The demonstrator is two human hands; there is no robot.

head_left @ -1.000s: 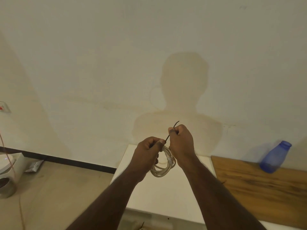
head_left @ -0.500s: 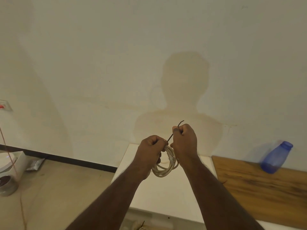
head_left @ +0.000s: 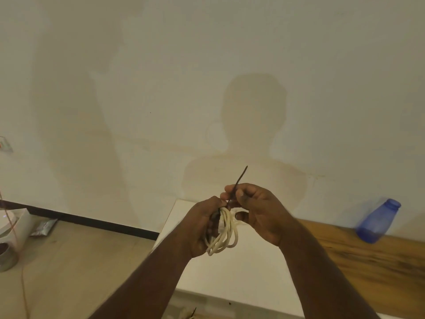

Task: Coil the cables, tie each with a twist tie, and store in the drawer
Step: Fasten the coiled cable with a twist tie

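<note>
Head view, right hand [head_left: 259, 210] fingers apparently looser on twist tie [head_left: 239, 181]

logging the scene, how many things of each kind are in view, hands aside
coiled white cable: 1
dark twist tie: 1
blue bottle: 1
white table: 1
wooden board: 1
metal tin: 1
foil packet: 1
total: 7

Two hands [head_left: 232, 217], one coiled white cable [head_left: 224, 231], one dark twist tie [head_left: 239, 181], one blue bottle [head_left: 377, 221]

White table [head_left: 241, 272] abuts wooden top [head_left: 368, 268]; blue bottle [head_left: 377, 222] lies tilted on wooden top.
</note>
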